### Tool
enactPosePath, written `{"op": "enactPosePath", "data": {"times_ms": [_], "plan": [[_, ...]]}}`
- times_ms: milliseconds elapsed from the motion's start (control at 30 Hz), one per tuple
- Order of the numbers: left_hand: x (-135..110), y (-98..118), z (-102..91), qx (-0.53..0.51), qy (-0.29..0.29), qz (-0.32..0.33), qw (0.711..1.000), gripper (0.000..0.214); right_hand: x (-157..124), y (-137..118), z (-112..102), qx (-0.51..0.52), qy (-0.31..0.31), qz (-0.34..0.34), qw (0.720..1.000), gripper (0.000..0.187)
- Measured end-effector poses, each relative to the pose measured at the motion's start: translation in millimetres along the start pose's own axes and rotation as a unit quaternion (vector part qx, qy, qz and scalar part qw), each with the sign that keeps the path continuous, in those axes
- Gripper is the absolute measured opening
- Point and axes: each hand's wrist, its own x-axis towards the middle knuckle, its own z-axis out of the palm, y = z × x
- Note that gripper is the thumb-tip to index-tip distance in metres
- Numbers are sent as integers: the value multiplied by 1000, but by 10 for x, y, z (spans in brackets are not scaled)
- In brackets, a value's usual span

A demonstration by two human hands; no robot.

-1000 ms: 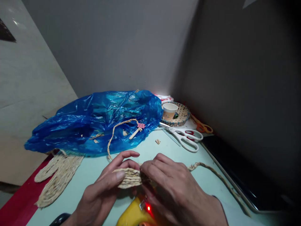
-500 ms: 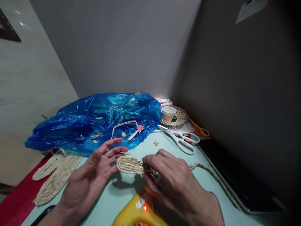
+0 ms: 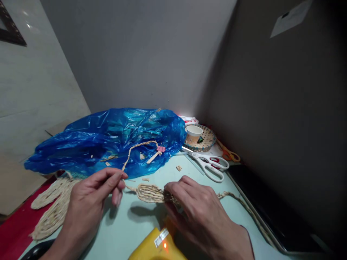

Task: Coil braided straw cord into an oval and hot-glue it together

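Flat oval coil (image 3: 150,193) of pale braid

The left hand (image 3: 89,196) has let go of the coiled straw braid (image 3: 150,193) and now pinches its loose strand (image 3: 129,155) to the left.

The bag (image 3: 108,141) is a shiny, half-transparent blue. The tabletop (image 3: 130,231) is pale mint green, and a red strip (image 3: 11,242) shows at its left edge. The braid (image 3: 149,193) is straw beige with a plaited pattern. The mat (image 3: 51,213) has the same beige and the same plaited rows. The clip (image 3: 161,148) is pink. The white scissors (image 3: 210,166) have red inside the handles, and the orange scissors (image 3: 230,155) lie behind them. The cup (image 3: 193,134) is cream with an orange print. The basket (image 3: 208,137) is woven tan with a darker rim. The glue gun (image 3: 151,249) is yellow with a small red light. The wall (image 3: 135,54) is grey.
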Motion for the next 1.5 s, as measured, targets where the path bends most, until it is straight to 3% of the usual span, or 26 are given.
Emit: {"op": "enactPosePath", "data": {"times_ms": [167,300,467,600,800,967,1300,1400,1500], "plan": [[-170,-5,95,143,-34,101,984,32,-2,-64,-47,-19,-18,-8,1000,17],[-260,9,249,127,-78,42,988,27,-2,-86,-28,-38,-21,-44,998,21],[-320,16,370,76,-166,-32,983,18,20,-82,-18,-57,24,-122,991,30],[-356,49,377,60,-169,-87,980,18,23,-111,-33,-74,54,-148,985,37],[-408,50,367,58,-139,-89,984,19,1,-163,-7,-108,92,-164,976,26],[-414,-24,331,44,-139,-109,983,21,-13,-191,25,-70,101,-163,979,21],[-380,-127,287,-58,-205,-191,958,17,-9,-171,-108,10,-50,-76,996,10],[-372,-125,273,-106,-197,-194,955,14,-9,-165,-160,15,-92,-43,995,7],[-304,-80,248,-182,-144,-213,949,33,3,-133,-166,24,-115,4,993,9]]}}
